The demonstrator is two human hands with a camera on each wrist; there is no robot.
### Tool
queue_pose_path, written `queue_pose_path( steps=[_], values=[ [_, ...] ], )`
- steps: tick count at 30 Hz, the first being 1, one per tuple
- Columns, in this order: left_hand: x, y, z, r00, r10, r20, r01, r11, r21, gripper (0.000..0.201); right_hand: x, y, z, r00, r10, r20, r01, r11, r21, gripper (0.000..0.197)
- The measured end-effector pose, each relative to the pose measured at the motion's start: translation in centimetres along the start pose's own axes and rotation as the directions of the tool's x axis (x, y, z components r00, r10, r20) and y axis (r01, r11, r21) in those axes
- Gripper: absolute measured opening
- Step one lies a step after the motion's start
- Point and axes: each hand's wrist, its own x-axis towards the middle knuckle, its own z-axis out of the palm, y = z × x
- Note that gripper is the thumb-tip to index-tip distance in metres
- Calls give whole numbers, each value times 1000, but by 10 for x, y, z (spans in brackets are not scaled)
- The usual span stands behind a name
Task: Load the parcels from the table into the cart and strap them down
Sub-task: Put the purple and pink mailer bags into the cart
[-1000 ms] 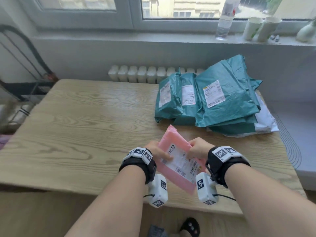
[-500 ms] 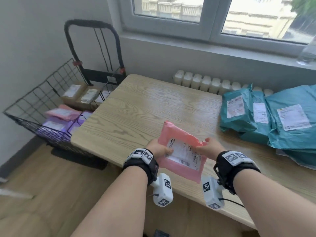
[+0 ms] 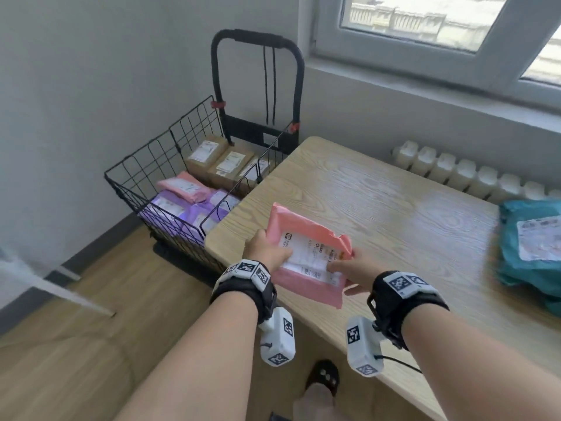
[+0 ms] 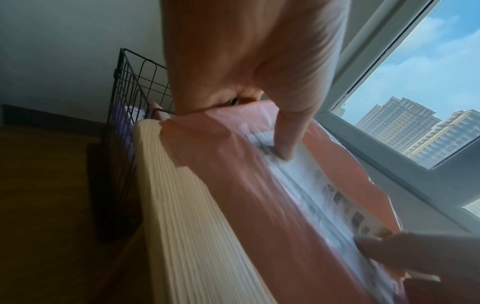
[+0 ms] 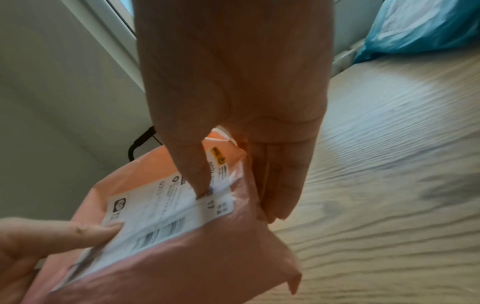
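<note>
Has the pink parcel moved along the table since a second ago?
Yes. The pink parcel, held by the left hand and the right hand, now sits over the table corner nearest the cart, away from the teal parcels.

From head height we look down; both wrist cameras sit close, sharing the pink parcel.

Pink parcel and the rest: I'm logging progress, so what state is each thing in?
pink parcel: held over the table edge
left hand: pinches the parcel
right hand: pinches the parcel
cart: partly loaded, unstrapped
teal parcels: on table
</note>
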Motion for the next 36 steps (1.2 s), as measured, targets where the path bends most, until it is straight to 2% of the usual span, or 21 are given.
queue_pose_path(
  steps=[4, 8, 12, 17, 23, 28, 33, 36],
  values=[
    [32, 1, -14, 999, -13, -32, 15, 998, 61, 52, 33, -25, 4, 1000, -11, 13, 11, 1000, -10, 12],
    [75, 11, -32, 997, -10, -72, 18, 993, 112, 61, 74, -58, 3, 1000, -28, 10, 27, 999, 20, 11],
    [124, 31, -50, 997, 24, -73, -11, 986, 168, 60, 116, -89, -4, 999, -43, 15, 42, 998, 56, 11],
    [167, 50, -60, 995, -25, -98, 33, 996, 86, 56, 156, -117, -15, 1000, -9, -23, 11, 996, 89, 14],
    [202, 58, -71, 989, -16, -145, 24, 998, 57, 49, 183, -143, -14, 1000, 6, -25, -2, 990, 140, 14],
    [231, 58, -89, 988, 18, -150, -4, 996, 89, 58, 195, -171, -8, 999, 7, -49, 2, 983, 182, 11],
    [269, 56, -117, 987, 36, -156, -22, 995, 93, 63, 215, -213, 11, 991, 16, -130, 12, 977, 212, 12],
    [303, 49, -146, 990, 49, -130, -39, 996, 77, 58, 230, -247, 32, 983, 35, -181, 5, 976, 216, 9]
  ],
)
